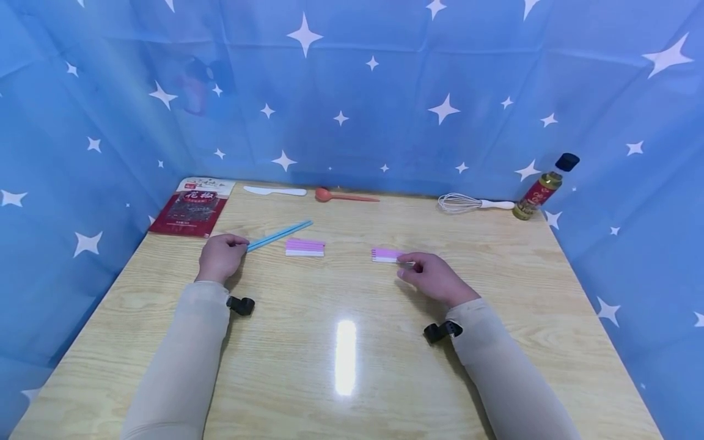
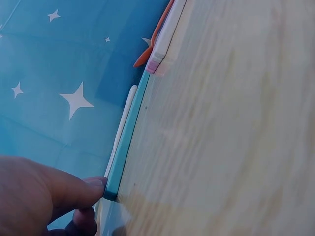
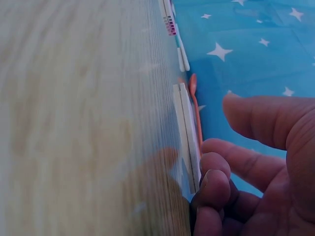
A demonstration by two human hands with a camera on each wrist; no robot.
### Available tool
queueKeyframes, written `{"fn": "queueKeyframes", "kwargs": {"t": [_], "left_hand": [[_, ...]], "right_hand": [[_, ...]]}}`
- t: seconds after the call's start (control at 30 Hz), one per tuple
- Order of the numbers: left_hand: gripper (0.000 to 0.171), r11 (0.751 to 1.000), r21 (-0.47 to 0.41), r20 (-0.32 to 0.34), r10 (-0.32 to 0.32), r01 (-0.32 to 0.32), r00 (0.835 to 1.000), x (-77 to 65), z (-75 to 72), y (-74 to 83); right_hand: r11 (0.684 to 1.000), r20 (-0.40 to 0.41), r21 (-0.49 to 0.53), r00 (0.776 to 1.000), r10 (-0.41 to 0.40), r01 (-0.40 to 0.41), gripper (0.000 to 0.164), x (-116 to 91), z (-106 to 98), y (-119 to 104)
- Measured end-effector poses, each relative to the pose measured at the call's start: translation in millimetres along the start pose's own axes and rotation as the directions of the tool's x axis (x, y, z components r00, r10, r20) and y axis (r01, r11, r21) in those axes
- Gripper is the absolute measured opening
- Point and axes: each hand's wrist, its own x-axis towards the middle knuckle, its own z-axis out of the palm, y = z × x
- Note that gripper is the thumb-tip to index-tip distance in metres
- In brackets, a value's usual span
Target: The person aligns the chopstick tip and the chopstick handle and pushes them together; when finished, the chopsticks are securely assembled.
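Note:
My left hand is at the left end of a pair of light blue chopsticks, which lie slanted on the table. Its digits pinch that end; in the left wrist view a fingertip meets the side of the blue end. My right hand is at the right end of a flat row of pink and white sticks. In the right wrist view its thumb stands apart from the bent fingers, which are close beside the row. A second pink and white row lies between the hands.
Along the back of the wooden table lie a white knife, an orange spoon and a whisk. An oil bottle stands at the back right, a red spice packet at the back left. Blue curtains border the table.

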Motion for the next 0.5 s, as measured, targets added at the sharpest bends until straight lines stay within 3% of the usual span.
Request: {"fn": "queueKeyframes", "kwargs": {"t": [0.27,0.4,0.5], "left_hand": [[0.031,0.999,0.005,-0.015,0.051,-0.051,0.999,-4.1,0.8,1.9],[0.029,0.987,0.045,0.004,0.153,-0.153,0.988,-9.0,9.6,12.3],[0.028,0.967,0.068,0.052,0.243,-0.246,0.969,-17.2,21.5,24.5]], "right_hand": [[0.999,-0.004,-0.029,0.999,-0.032,0.032,0.045,0.2,1.6,-0.3],[0.999,-0.005,-0.030,0.999,-0.034,0.034,0.043,-0.1,2.1,-0.2],[0.999,-0.005,-0.024,0.999,-0.034,0.034,0.042,-0.9,3.0,-0.2]]}}
